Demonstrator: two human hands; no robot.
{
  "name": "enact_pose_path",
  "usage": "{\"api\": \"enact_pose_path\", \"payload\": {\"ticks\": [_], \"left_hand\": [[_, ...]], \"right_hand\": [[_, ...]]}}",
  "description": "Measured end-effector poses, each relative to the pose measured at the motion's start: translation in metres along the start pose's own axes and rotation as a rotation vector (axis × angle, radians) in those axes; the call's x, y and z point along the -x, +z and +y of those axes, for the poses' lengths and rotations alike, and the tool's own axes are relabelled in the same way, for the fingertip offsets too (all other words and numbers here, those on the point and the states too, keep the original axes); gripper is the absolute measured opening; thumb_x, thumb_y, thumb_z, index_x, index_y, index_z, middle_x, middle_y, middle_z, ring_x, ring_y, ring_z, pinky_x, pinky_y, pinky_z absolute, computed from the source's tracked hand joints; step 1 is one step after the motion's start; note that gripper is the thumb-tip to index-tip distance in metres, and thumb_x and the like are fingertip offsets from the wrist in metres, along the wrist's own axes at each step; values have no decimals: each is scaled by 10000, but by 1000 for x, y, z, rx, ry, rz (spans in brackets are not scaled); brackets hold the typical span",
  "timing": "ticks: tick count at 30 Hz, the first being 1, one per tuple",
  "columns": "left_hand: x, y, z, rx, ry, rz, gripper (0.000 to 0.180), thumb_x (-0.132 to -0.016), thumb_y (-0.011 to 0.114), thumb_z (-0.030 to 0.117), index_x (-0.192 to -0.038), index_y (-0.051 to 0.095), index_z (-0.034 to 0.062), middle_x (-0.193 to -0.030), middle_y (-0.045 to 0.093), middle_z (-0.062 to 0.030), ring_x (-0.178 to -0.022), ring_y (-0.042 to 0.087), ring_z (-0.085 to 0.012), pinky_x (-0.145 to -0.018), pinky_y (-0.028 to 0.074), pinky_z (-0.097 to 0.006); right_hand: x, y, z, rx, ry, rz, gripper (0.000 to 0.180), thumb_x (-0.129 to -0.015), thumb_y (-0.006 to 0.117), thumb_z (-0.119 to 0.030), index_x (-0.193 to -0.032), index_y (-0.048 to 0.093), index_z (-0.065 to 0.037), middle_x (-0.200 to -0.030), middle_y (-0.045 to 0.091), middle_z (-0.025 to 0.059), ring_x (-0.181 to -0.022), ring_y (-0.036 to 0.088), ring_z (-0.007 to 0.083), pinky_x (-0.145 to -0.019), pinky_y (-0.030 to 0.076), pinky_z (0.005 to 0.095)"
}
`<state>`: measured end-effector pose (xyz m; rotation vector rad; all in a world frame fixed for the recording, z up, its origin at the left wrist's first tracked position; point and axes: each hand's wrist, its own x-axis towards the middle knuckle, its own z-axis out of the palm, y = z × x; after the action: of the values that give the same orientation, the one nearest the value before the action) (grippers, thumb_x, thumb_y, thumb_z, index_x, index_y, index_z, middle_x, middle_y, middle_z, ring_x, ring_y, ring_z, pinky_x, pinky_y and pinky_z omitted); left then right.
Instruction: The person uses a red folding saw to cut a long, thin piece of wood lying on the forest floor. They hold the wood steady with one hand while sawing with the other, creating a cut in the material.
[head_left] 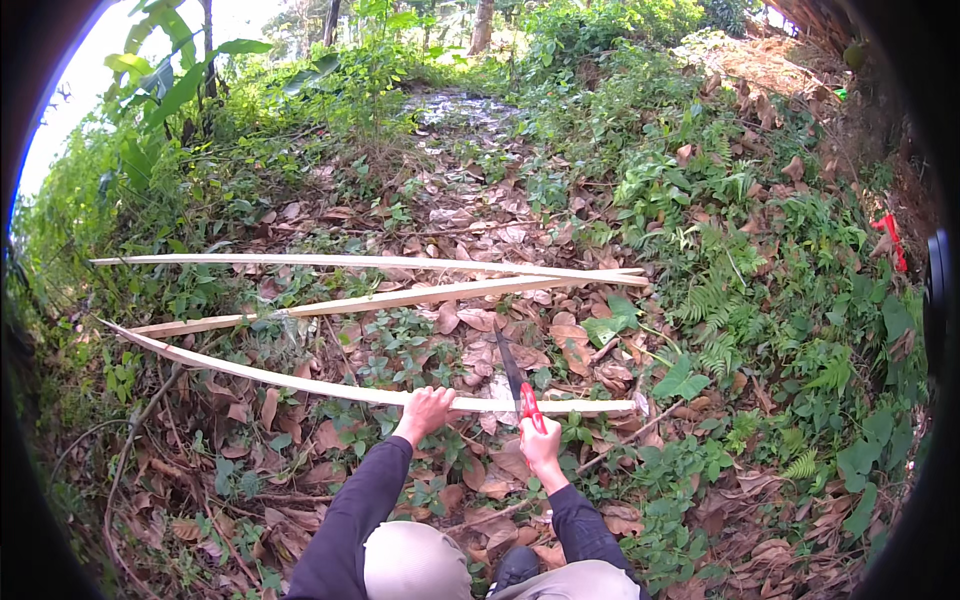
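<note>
Your left hand (pixel 425 410) clamped the nearest bamboo strip (pixel 330 388); your right hand (pixel 540 445) gripped a red-handled knife (pixel 517 385), its dark blade pointing to 12 o'clock across that strip. Three pale, flat, split strips lay in all, the other two (pixel 380 281) at 11 o'clock, on dry brown leaf litter (pixel 480 220).

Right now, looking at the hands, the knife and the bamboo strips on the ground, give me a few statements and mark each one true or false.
1. The left hand grips the nearest bamboo strip. True.
2. The right hand is empty. False: it holds a red-handled knife.
3. Three strips lie on the ground. True.
4. The knife blade points toward the person. False: it points away, across the strip.
5. The ground is bare concrete. False: dry leaves and plants cover it.
</note>
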<state>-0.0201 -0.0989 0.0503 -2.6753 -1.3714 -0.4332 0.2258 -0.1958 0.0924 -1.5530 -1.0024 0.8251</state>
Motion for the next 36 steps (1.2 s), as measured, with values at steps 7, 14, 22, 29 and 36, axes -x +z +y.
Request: {"api": "enact_pose_path", "payload": {"ticks": [7,14,22,29,36], "left_hand": [[-20,-10,-13,85,-52,-70,625,-815,604,723,-725,617,105,-624,678,-89,-614,707,-266,-566,527,-398],[-11,-10,-12,87,-71,-37,582,-825,618,694,-812,627,112,-667,685,-64,-630,705,-249,-582,528,-387],[0,-3,-19,40,-13,63,570,-839,624,674,-794,594,107,-637,660,-61,-592,690,-260,-538,517,-397],[-14,-15,-10,81,-45,-52,601,-827,610,707,-732,608,114,-626,670,-68,-592,695,-257,-557,513,-393],[-10,-4,-15,106,-59,0,583,-830,627,684,-744,584,109,-618,661,-79,-602,698,-267,-542,515,-409]], "right_hand": [[49,-13,7,17,2,15,238,-832,653,-89,-631,558,-4,-511,524,30,-439,492,127,-453,367,343],[103,-52,-79,-393,241,-75,197,-883,562,13,-690,536,-18,-514,460,-12,-365,411,83,-345,289,258],[-30,30,-4,-158,172,-23,257,-845,666,-92,-621,567,-16,-519,517,2,-476,480,97,-475,363,336],[38,-19,-18,-274,212,-54,185,-859,617,-55,-683,634,1,-515,557,22,-407,533,102,-385,378,276],[151,-79,-61,-347,204,-80,196,-840,596,31,-663,537,-27,-535,514,11,-406,472,87,-380,341,254]]}}
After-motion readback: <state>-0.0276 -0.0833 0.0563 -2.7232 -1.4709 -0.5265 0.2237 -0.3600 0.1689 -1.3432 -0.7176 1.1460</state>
